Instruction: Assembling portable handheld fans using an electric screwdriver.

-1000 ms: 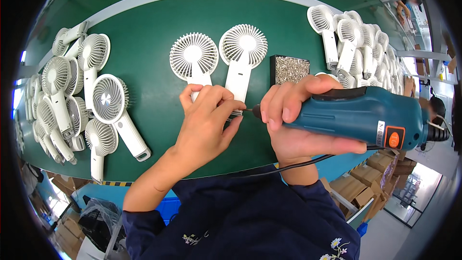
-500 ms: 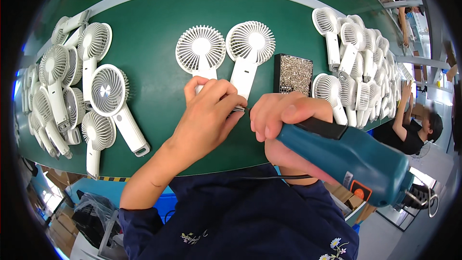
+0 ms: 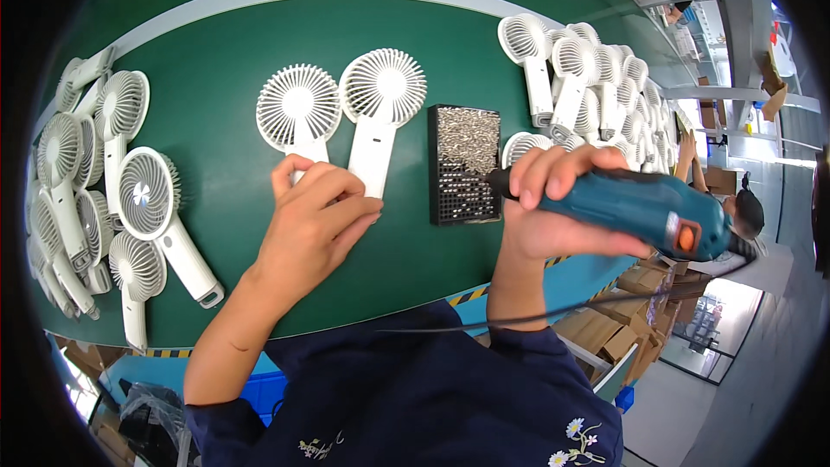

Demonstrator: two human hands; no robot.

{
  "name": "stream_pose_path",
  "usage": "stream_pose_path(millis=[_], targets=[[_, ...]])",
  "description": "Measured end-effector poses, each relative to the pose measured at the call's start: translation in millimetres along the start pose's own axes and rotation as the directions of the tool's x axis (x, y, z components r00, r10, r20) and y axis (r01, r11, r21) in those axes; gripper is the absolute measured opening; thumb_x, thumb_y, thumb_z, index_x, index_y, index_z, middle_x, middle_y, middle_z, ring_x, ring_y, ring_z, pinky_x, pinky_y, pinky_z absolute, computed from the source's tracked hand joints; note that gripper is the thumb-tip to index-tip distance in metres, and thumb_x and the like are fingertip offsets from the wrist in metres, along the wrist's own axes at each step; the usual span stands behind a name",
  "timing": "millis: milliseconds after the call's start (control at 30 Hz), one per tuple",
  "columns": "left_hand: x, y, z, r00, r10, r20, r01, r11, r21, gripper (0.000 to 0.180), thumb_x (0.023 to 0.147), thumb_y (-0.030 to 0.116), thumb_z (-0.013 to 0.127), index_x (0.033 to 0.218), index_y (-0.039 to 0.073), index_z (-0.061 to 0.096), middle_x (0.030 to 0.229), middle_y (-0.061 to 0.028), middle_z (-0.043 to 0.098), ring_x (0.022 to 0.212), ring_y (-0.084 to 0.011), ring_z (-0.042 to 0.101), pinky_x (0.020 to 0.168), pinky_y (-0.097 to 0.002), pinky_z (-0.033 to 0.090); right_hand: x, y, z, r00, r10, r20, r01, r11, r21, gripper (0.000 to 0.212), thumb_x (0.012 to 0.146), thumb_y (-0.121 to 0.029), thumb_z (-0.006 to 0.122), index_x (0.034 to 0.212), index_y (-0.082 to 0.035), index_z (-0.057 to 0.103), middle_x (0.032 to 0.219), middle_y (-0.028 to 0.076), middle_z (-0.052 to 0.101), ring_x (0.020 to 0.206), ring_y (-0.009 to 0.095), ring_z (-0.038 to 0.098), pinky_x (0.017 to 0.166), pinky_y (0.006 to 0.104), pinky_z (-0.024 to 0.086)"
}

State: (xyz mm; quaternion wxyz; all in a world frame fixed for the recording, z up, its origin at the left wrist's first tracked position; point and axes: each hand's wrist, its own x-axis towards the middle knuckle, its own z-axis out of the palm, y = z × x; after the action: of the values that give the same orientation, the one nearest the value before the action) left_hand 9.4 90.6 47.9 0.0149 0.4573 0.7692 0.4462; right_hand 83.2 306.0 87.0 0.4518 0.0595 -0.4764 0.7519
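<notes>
My right hand (image 3: 546, 223) grips a teal electric screwdriver (image 3: 627, 201), held nearly level. Its dark nose points left, over the right edge of a black screw tray (image 3: 435, 169) with small silver screws heaped at the far end and standing in holes nearer me. My left hand (image 3: 313, 218) is closed over the handle of a white handheld fan (image 3: 298, 105) lying on the green table, its lower handle hidden by my fingers. Close on the right lies a second white handheld fan (image 3: 373, 143); my left fingertips are at its handle's lower end.
Several white fans (image 3: 137, 268) lie piled on the left of the table. A larger heap of white fans (image 3: 575, 60) covers the right side. A black cable (image 3: 450, 329) crosses in front of me. Other people (image 3: 745, 212) are off to the right, beyond the table, near cardboard boxes.
The screwdriver has swung up and away from the fan handles to the screw tray. My left hand stays at the fans. The whole view has shifted, so the table's things appear further left.
</notes>
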Motion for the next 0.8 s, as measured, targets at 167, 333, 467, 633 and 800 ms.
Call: stream_pose_path(millis=[167,333,467,633,800], targets=[[4,1,9,0.999,0.041,-0.009,-0.04,0.998,0.052,0.02,0.069,0.004,0.079,0.086,0.01,0.069,0.082,0.0016,0.055,0.079,-0.0155,0.056,0.089,-0.04,0.031,-5,9,-9,0.999,0.043,-0.029,-0.042,0.999,0.015,0.105,0.064,-0.098,0.03,0.11,-0.005,0.05,0.06,0.005,0.05,0.04,0.015,0.046,0.038,0.0285,0.042],[8,4,14,0.999,0.042,-0.009,-0.041,0.997,0.063,0.019,0.07,0.004,0.079,0.086,0.01,0.07,0.082,0.002,0.055,0.074,-0.0148,0.055,0.087,-0.0398,0.03,0,12,-9,0.999,0.038,-0.016,-0.037,0.999,0.023,0.108,0.061,-0.099,0.029,0.108,-0.004,0.049,0.059,0.005,0.05,0.04,0.015,0.046,0.037,0.0292,0.043],[7,4,15,0.999,0.027,-0.024,-0.025,0.998,0.049,0.018,0.071,0.005,0.079,0.085,0.011,0.07,0.081,0.0025,0.054,0.07,-0.0138,0.054,0.087,-0.0391,0.03,-2,12,-15,0.993,0.101,0.054,-0.095,0.99,-0.103,0.105,0.065,-0.098,0.029,0.12,-0.013,0.056,0.064,-0.001,0.049,0.041,0.013,0.043,0.039,0.0283,0.038],[6,7,10,0.997,0.044,-0.063,-0.04,0.998,0.054,0.023,0.067,0.007,0.081,0.088,0.011,0.071,0.08,0.0029,0.054,0.073,-0.0143,0.055,0.088,-0.039,0.03,-4,6,-6,0.997,0.065,0.029,-0.063,0.996,-0.071,0.103,0.066,-0.097,0.031,0.121,-0.014,0.056,0.064,-0.001,0.049,0.04,0.012,0.042,0.038,0.028,0.036],[7,11,12,0.991,0.067,-0.113,-0.063,0.997,0.043,0.035,0.061,0.014,0.085,0.094,0.012,0.073,0.082,0.0028,0.055,0.08,-0.0167,0.055,0.092,-0.0414,0.03,-10,-18,25,0.988,0.129,0.087,-0.142,0.977,0.161,0.098,0.068,-0.093,0.039,0.115,-0.008,0.05,0.068,0.005,0.054,0.046,0.019,0.05,0.041,0.0332,0.042]])
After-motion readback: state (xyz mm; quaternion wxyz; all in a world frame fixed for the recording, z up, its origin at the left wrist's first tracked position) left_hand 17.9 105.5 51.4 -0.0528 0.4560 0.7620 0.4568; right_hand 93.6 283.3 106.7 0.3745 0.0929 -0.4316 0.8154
